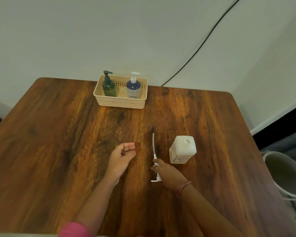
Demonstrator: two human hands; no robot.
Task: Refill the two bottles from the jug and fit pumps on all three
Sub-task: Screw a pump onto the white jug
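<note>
Here's the wooden worktop [58, 134], and at its far edge sits a cream basket [120, 103] with two bottles standing upright inside: a dark green bottle [109, 88] on the left wearing a dark pump, and a blue-and-white bottle [133, 88] on the right topped with a white pump. Both pumps are on. Closer in, to the right, the white jug [182, 149] stands upright on the wood with its round mouth uncovered. Just left of the jug lies the loose white pump [155, 161], flat on the worktop, its long dip tube pointing away toward the basket and its nozzle head nearest the person. The right hand [167, 173] is down on that pump, fingers curled over the collar section, pinching it against the wood. The left hand [121, 156] hovers just above the surface to the left of the pump, palm turned inward, fingers loosely curled and holding nothing. A dark cable [203, 41] runs down the wall behind the basket.
</note>
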